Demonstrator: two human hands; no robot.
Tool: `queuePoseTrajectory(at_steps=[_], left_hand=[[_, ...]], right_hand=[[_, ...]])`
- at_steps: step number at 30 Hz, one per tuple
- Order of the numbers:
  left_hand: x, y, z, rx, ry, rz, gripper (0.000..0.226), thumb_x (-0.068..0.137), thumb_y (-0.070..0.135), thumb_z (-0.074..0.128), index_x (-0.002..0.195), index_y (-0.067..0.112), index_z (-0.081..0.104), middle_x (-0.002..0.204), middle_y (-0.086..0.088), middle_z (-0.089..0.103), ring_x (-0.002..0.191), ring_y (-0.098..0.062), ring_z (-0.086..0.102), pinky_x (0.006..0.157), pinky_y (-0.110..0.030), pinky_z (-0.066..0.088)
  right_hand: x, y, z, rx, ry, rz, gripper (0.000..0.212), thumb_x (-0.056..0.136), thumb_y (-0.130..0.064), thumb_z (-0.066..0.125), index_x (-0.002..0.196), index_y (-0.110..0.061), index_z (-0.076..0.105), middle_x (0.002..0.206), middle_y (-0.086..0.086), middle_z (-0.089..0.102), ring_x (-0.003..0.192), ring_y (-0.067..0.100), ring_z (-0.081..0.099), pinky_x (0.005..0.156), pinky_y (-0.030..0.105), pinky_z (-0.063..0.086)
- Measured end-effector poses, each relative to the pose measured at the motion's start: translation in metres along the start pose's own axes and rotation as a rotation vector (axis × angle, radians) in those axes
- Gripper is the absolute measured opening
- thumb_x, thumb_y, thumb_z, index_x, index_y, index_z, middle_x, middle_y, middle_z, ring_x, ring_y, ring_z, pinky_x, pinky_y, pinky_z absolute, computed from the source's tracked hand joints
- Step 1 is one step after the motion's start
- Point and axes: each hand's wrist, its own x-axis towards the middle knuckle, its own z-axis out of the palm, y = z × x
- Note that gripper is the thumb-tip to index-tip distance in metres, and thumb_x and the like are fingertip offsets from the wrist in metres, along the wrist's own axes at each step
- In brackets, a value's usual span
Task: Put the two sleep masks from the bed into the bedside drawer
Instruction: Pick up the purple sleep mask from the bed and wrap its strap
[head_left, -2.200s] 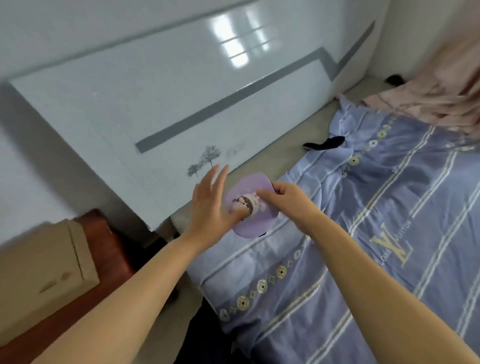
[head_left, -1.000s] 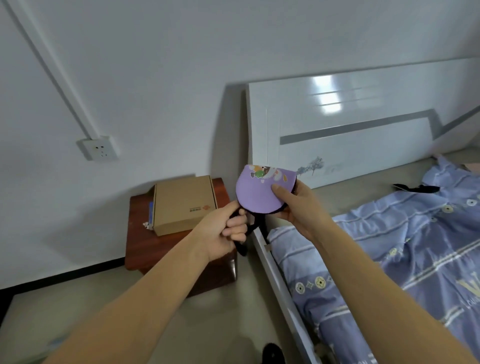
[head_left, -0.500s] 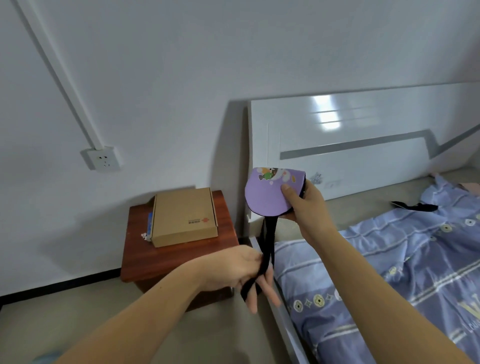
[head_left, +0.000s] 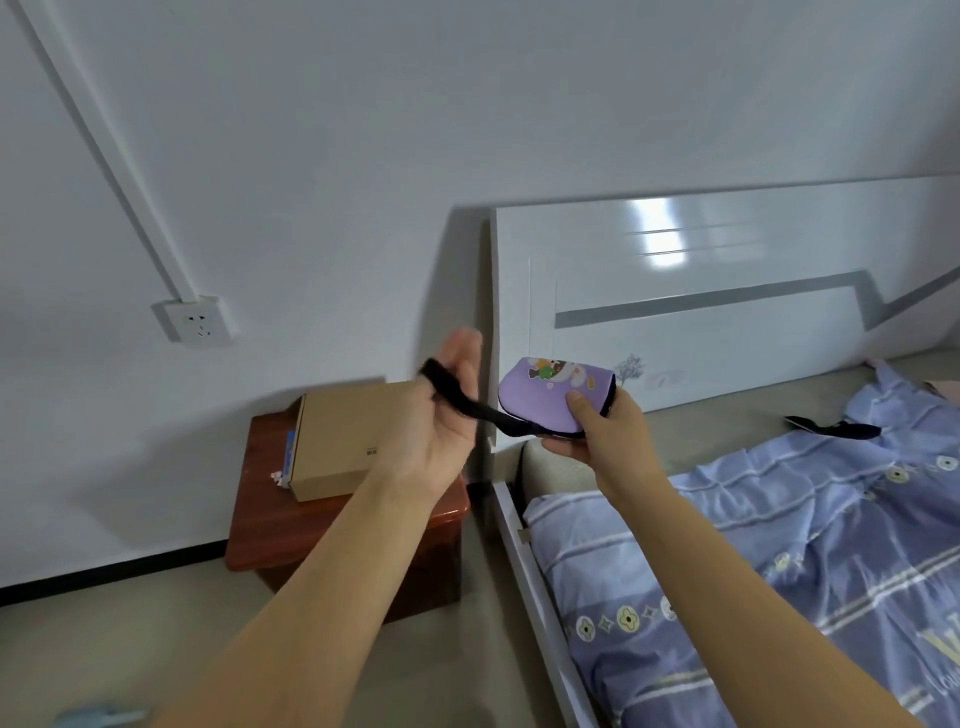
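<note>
Head view, step in hand: the person is standing between bed and nightstand, tidying the first sleep mask before stowing it; neither mask is in the drawer yet.
Head view, right hand: the right hand (head_left: 597, 436) is pinching the folded purple sleep mask (head_left: 553, 397) in mid-air, thumb on its front face, fingers curled underneath.
Head view, left hand: the left hand (head_left: 447, 415), blurred by motion, is reaching up with fingers mostly extended while the mask's black elastic strap (head_left: 467, 402) is running taut across its palm and looping over a finger; it is gripping only the strap.
Head view, second mask: a dark sleep mask (head_left: 831, 427) is lying on the mattress near the headboard, well apart from both hands.
Head view, next move: judging from this, the strap is being wound or gathered; afterwards one hand needs to be freed to pull the drawer open. The drawer front is hidden behind the left forearm, so whether it is open cannot be told.
Head view, surface: a reddish wooden nightstand (head_left: 270, 519) is standing beside the bed, carrying a cardboard box (head_left: 337, 441).
Head view, room: a glossy white headboard (head_left: 727, 291), a lilac striped bedsheet (head_left: 779, 545), a white wall with a power socket (head_left: 193, 326), and beige flooring.
</note>
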Motion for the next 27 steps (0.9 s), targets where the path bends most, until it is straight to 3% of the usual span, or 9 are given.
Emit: queuePoseTrajectory(at_steps=[2, 5, 7, 11, 15, 20, 22, 25, 27], left_hand=[[-0.014, 0.002, 0.018, 0.447, -0.291, -0.387, 0.016, 0.083, 0.020, 0.059, 0.090, 0.009, 0.069, 0.067, -0.010, 0.074, 0.055, -0.017, 0.071, 0.042, -0.017, 0.052], [-0.024, -0.027, -0.003, 1.259, -0.642, -0.802, 0.028, 0.097, 0.014, 0.041, 0.116, -0.001, 0.056, 0.119, -0.032, 0.060, 0.098, -0.037, 0.065, 0.060, -0.017, 0.058], [-0.019, -0.042, -0.022, 1.673, -0.366, -0.437, 0.046, 0.093, 0.017, 0.051, 0.134, 0.000, 0.041, 0.131, -0.023, 0.054, 0.114, -0.032, 0.059, 0.083, -0.023, 0.052], [-0.008, -0.034, -0.018, 1.620, -0.243, 0.314, 0.102, 0.079, 0.023, 0.072, 0.146, 0.027, -0.005, 0.157, 0.001, 0.007, 0.143, -0.019, 0.018, 0.118, -0.038, 0.023], [-0.004, -0.016, -0.007, 1.671, -0.612, 0.856, 0.052, 0.081, 0.016, 0.066, 0.128, 0.030, 0.050, 0.146, 0.011, 0.025, 0.143, -0.013, 0.017, 0.120, -0.040, 0.010], [-0.023, -0.017, 0.014, 1.613, -0.917, 1.015, 0.021, 0.085, 0.021, 0.066, 0.104, 0.029, 0.071, 0.143, 0.000, 0.041, 0.141, -0.018, 0.024, 0.121, -0.036, 0.010], [-0.028, -0.016, 0.021, 1.700, -0.973, 0.995, 0.020, 0.088, 0.027, 0.059, 0.104, 0.028, 0.071, 0.143, -0.007, 0.045, 0.141, -0.021, 0.024, 0.120, -0.038, 0.012], [-0.035, -0.010, 0.027, 1.750, -1.033, 1.037, 0.026, 0.088, 0.022, 0.053, 0.107, 0.021, 0.071, 0.133, -0.014, 0.055, 0.135, -0.028, 0.036, 0.119, -0.032, 0.012], [-0.041, -0.008, 0.030, 1.746, -1.079, 1.013, 0.029, 0.086, 0.016, 0.049, 0.104, 0.015, 0.071, 0.116, -0.017, 0.067, 0.122, -0.029, 0.051, 0.115, -0.025, 0.028]], right_hand=[[0.005, -0.007, -0.002, -0.042, 0.007, -0.021, 0.021, 0.093, -0.006, 0.050, 0.113, -0.012, 0.054, 0.116, 0.017, 0.060, 0.096, 0.037, 0.064, 0.051, 0.027, 0.058], [0.012, -0.015, -0.007, -0.149, 0.066, -0.130, 0.022, 0.091, -0.010, 0.052, 0.113, -0.014, 0.054, 0.111, 0.011, 0.062, 0.093, 0.025, 0.065, 0.052, 0.033, 0.060], [0.012, -0.011, -0.007, -0.239, 0.093, -0.160, 0.027, 0.091, -0.013, 0.053, 0.117, -0.012, 0.053, 0.113, 0.010, 0.061, 0.097, 0.026, 0.064, 0.059, 0.041, 0.062], [0.009, -0.003, -0.008, 0.026, -0.105, 0.165, 0.027, 0.092, -0.003, 0.052, 0.119, -0.003, 0.052, 0.095, 0.009, 0.066, 0.076, 0.019, 0.069, 0.050, 0.022, 0.057], [0.011, -0.026, -0.025, -0.135, -0.531, 0.412, 0.018, 0.090, -0.009, 0.057, 0.108, -0.007, 0.058, 0.070, 0.003, 0.069, 0.049, 0.008, 0.061, 0.047, 0.014, 0.051], [-0.007, -0.055, -0.016, -0.733, -0.842, 0.157, 0.016, 0.087, -0.031, 0.061, 0.093, -0.047, 0.059, 0.089, -0.022, 0.072, 0.085, -0.007, 0.065, 0.067, 0.006, 0.048], [-0.008, -0.058, -0.018, -0.733, -0.878, 0.175, 0.014, 0.091, -0.026, 0.054, 0.092, -0.037, 0.062, 0.089, -0.014, 0.074, 0.091, 0.004, 0.067, 0.065, 0.010, 0.051], [-0.018, -0.027, -0.003, -0.868, -0.770, 0.155, 0.022, 0.097, -0.009, 0.041, 0.115, -0.010, 0.054, 0.136, 0.031, 0.047, 0.108, 0.016, 0.062, 0.063, 0.010, 0.049], [-0.031, -0.020, 0.004, -1.047, -0.548, -0.064, 0.029, 0.097, -0.002, 0.038, 0.122, 0.002, 0.051, 0.129, 0.024, 0.051, 0.114, 0.030, 0.059, 0.071, 0.014, 0.049]])
